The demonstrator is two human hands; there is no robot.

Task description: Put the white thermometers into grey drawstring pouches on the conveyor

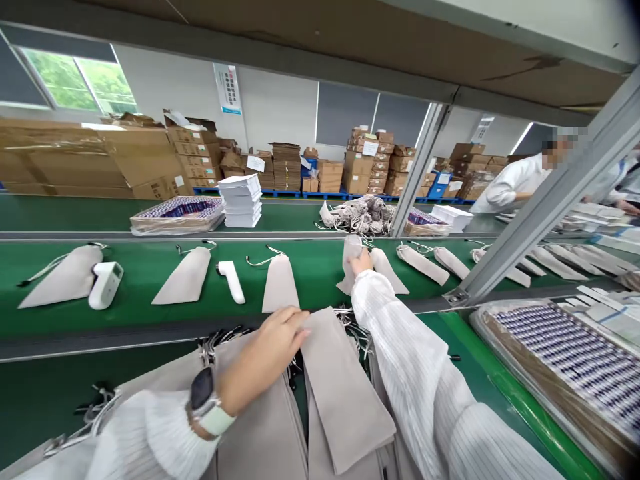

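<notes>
My right hand [362, 262] reaches to the green conveyor belt [315, 267], its fingers closed on the upper part of a grey drawstring pouch [351, 252]. Another grey pouch [390, 272] lies just right of that hand. My left hand [280, 332], a watch on its wrist, is over the near pile of pouches [263, 413]. Its fingers are stretched out, close to the top pouch [345, 393], and it holds nothing I can see. Left of my right hand, one pouch [281, 283] lies on the belt, then a white handheld thermometer [231, 281] and another pouch [184, 277].
A second white thermometer [105, 285] rests against a pouch [65, 277] at far left. A tray of batteries [575, 360] stands at right. Beyond the belt are a paper stack [241, 201] and heaped pouches [363, 215]. A metal post [545, 193] slants at right, near a co-worker [515, 180].
</notes>
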